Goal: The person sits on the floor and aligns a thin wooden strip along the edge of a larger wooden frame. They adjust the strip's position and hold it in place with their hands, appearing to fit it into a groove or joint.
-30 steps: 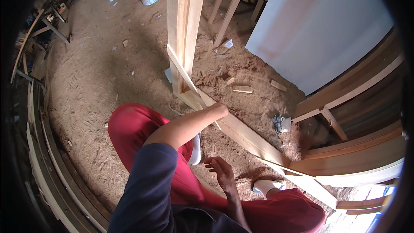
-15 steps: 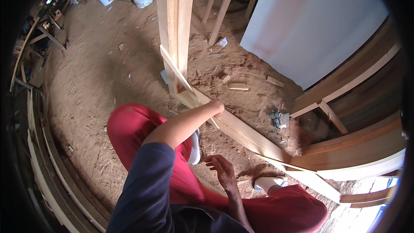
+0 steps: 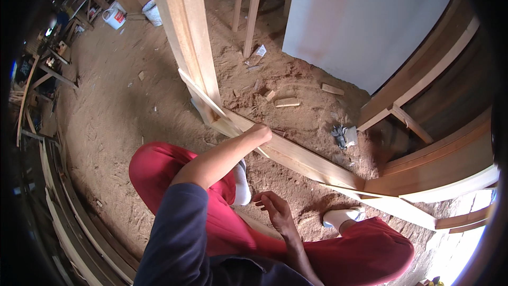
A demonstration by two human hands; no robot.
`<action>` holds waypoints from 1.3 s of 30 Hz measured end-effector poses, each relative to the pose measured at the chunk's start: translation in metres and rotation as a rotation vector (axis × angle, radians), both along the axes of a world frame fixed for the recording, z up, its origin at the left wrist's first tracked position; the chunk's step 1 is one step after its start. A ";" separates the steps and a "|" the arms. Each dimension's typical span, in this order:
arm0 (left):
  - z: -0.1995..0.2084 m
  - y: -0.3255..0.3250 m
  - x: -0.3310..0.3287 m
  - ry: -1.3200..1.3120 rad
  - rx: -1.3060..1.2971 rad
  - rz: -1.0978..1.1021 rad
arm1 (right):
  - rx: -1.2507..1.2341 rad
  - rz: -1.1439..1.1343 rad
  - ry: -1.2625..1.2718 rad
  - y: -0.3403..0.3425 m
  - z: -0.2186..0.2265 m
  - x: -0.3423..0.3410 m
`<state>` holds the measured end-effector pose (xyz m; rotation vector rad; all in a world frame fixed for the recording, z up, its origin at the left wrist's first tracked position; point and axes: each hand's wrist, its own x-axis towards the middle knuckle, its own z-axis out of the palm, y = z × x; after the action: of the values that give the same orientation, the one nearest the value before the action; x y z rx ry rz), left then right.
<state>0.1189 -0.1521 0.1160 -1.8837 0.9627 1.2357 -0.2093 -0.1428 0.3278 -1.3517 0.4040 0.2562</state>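
A pale wooden frame stands in front of me, with an upright post [image 3: 191, 37] and a long bottom board [image 3: 309, 161] running down to the right. My left hand [image 3: 260, 133] reaches across and is closed over the upper edge of this board, its fingertips hidden on the far side. A thin wooden strip [image 3: 203, 94] slants across the corner of post and board, passing under my left forearm. Between my knees hovers my right hand [image 3: 276, 211], loosely curled with fingers apart and nothing in it, short of the board.
Wood offcuts [image 3: 287, 102] and a crumpled dark bag [image 3: 338, 136] lie on the dirt floor beyond the board. A large white panel [image 3: 360, 26] leans at the back right beside curved wooden frames [image 3: 439, 169]. Long planks [image 3: 79, 222] line the left; white buckets [image 3: 114, 17] stand far back.
The view has shifted, so the post sits further left and tilts more. Both hands keep nearly the same pose, the left on the board and the right above my lap.
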 end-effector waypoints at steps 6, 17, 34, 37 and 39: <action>-0.013 0.019 -0.003 -0.116 0.145 0.064 | 0.053 0.052 -0.029 0.013 -0.001 0.006; 0.010 0.024 -0.101 -0.351 -0.490 -0.695 | 0.006 -0.041 0.016 -0.009 -0.011 -0.010; -0.026 0.041 -0.126 -0.362 -0.555 -0.354 | 0.024 -0.016 -0.035 0.004 -0.007 -0.002; -0.003 0.046 -0.105 -0.497 -0.639 -0.569 | 0.020 -0.046 -0.032 -0.004 -0.011 -0.010; -0.004 0.068 -0.095 -0.609 -0.851 -0.698 | 0.018 -0.046 -0.020 -0.006 -0.007 -0.011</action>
<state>0.0239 -0.0843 0.1120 -2.0025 1.7115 -0.2185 -0.2205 -0.1484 0.3205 -1.3253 0.4147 0.2076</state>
